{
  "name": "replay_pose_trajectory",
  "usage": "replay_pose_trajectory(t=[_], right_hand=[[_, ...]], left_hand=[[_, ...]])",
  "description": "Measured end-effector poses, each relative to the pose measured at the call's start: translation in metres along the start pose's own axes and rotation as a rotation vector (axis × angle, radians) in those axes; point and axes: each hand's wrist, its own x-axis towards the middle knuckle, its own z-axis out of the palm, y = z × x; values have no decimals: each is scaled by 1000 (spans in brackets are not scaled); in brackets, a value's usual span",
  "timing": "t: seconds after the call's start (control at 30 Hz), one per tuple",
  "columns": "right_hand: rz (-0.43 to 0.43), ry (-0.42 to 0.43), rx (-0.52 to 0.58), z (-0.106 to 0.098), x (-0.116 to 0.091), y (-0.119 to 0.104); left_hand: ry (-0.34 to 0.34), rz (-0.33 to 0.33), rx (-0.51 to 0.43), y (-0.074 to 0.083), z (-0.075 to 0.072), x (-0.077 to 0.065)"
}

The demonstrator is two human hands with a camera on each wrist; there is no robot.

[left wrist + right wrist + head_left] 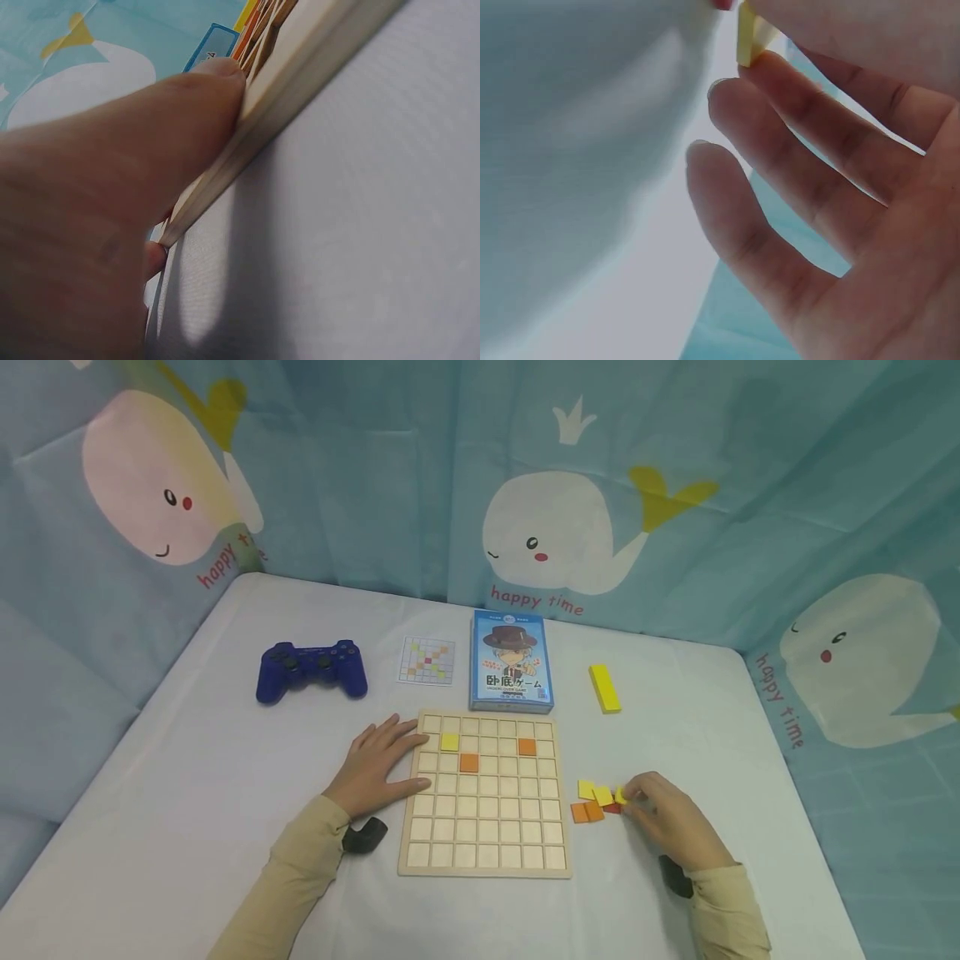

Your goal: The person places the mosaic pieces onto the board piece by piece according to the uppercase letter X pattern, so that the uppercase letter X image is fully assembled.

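Observation:
A wooden grid board (487, 832) lies flat on the white table. It carries one yellow tile (449, 742), an orange tile (468, 763) left of centre and another orange tile (527, 747) at upper right. My left hand (378, 771) rests with spread fingers against the board's left edge; the left wrist view shows the thumb (199, 101) on the rim. To the board's right, my right hand (670, 822) pinches a yellow square tile (745, 34) between thumb and finger. Beside it lie loose yellow tiles (586, 790), orange tiles (578, 812) and a partly hidden red tile (612, 808).
Behind the board stand a blue game box (512, 662) and, left of it, a card with a coloured grid pattern (426, 661). A blue game controller (312, 670) lies at the back left. On the back right is a yellow bar (604, 688). Whale-printed curtains (375, 485) surround the table.

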Motion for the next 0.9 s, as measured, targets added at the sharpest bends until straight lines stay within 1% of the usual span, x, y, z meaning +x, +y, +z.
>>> replay_pose_trajectory(t=[0.1, 0.17, 0.27, 0.37, 0.47, 0.63, 0.9], right_hand=[[-60, 26, -14, -4, 9, -6], [-107, 27, -7, -6, 18, -11], [-163, 3, -4, -7, 32, -22], [-194, -42, 7, -6, 47, -35], [-233, -68, 7, -2, 60, -46], [-324, -84, 10, 7, 78, -61], [-357, -148, 35, 25, 97, -81]], left_hand=[[-2, -2, -1, 0, 0, 0], [-1, -1, 2, 0, 0, 0], [3, 1, 0, -1, 0, 0], [2, 1, 1, -1, 1, 0], [0, -2, 0, -1, 1, 0], [2, 0, -13, -2, 1, 0], [24, 7, -24, -1, 1, 0]])
